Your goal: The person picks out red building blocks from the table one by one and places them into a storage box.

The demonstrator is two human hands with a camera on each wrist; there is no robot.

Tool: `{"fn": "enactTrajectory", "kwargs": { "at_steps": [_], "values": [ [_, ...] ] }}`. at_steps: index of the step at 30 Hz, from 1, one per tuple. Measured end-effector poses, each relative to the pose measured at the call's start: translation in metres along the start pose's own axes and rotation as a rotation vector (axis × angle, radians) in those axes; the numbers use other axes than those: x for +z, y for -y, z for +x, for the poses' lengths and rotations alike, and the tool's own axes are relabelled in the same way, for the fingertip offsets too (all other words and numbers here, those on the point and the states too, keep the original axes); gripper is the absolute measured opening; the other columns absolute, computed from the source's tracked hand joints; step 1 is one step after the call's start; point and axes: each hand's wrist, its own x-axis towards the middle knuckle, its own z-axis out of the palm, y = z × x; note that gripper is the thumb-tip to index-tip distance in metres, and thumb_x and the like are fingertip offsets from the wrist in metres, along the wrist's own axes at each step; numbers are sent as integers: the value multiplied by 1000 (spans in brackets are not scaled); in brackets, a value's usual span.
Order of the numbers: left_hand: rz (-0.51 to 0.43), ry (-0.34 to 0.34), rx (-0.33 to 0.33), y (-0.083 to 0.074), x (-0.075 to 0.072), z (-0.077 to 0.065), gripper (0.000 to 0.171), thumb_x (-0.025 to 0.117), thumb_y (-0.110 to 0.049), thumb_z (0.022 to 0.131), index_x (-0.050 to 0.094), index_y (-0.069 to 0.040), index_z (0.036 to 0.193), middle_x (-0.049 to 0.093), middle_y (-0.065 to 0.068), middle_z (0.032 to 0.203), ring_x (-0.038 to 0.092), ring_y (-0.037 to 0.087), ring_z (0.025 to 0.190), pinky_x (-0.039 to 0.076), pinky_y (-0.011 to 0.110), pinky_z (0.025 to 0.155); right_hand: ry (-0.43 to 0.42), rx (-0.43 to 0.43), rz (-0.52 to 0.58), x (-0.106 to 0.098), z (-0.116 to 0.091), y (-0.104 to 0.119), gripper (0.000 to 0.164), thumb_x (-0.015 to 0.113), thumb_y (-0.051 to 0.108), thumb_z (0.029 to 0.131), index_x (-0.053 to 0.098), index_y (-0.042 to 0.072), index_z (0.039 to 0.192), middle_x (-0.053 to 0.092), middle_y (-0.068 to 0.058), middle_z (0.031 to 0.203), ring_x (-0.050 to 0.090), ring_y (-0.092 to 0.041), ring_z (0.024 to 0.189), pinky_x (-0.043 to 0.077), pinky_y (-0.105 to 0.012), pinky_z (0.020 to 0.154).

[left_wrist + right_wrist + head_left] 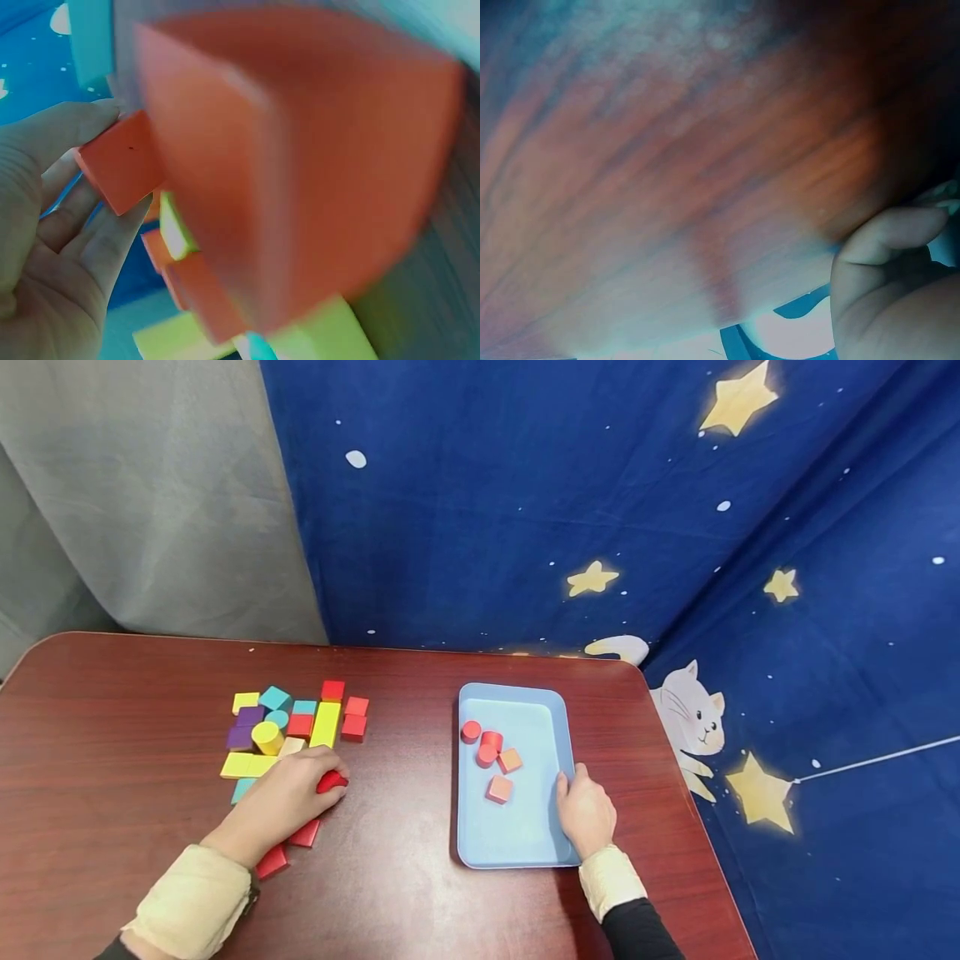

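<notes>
In the head view, my left hand (pixel 292 785) is over the near part of a group of coloured wooden blocks. Its thumb and fingers pinch a red block (pixel 331 782), and the left wrist view shows this red block (pixel 124 161) between thumb and fingertips. On the right, my right hand (pixel 587 812) grips the right rim of a light blue tray (pixel 525 835), thumb on the inner side. Inside the tray lie three red cylinders (pixel 471 732) and two orange-pink cubes (pixel 499 789). The right wrist view has the curled right hand (pixel 889 255) at its edge, the tray mostly hidden.
Around the left hand lie yellow blocks (pixel 326 724), purple blocks (pixel 240 738), teal blocks (pixel 275 698), a yellow cylinder (pixel 267 737) and red blocks (pixel 354 727). More red blocks (pixel 272 862) sit under the left forearm. A blue curtain (pixel 465 510) hangs behind the brown table (pixel 390 893).
</notes>
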Motion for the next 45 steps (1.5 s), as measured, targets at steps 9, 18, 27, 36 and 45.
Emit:
{"fn": "enactTrajectory", "kwargs": {
  "at_steps": [9,18,27,36,45],
  "values": [
    [-78,-108,31,-32,7,8,21,79,-16,74,70,-17,94,63,-6,95,59,13,89,50,32,80,8,8,-7,0,0,0,48,45,37,96,55,0,125,66,-25,92,65,-43,77,45,-52,59],
    [-148,-184,-13,-60,30,16,19,79,-16,74,69,-22,89,60,-11,89,54,6,78,48,22,69,3,5,-1,-1,0,1,46,47,35,96,56,0,123,65,-25,89,64,-44,75,44,-52,57],
    [-249,-211,-1,-90,48,26,18,78,-15,75,69,-24,88,58,-14,87,52,3,73,46,17,66,9,9,3,0,0,1,46,47,35,96,56,0,124,66,-25,90,64,-44,75,44,-52,57],
    [-310,-224,42,-107,62,33,17,78,-16,76,69,-24,89,59,-14,90,54,3,77,46,15,68,3,11,6,1,-1,3,48,45,37,96,56,1,125,66,-24,93,65,-43,77,46,-52,60],
    [-348,-228,68,-119,72,42,15,77,-14,76,68,-20,87,59,-11,90,54,5,77,46,14,66,2,12,8,-1,-1,3,46,47,35,95,56,0,124,66,-24,91,65,-43,76,45,-52,58]
  ]
}}
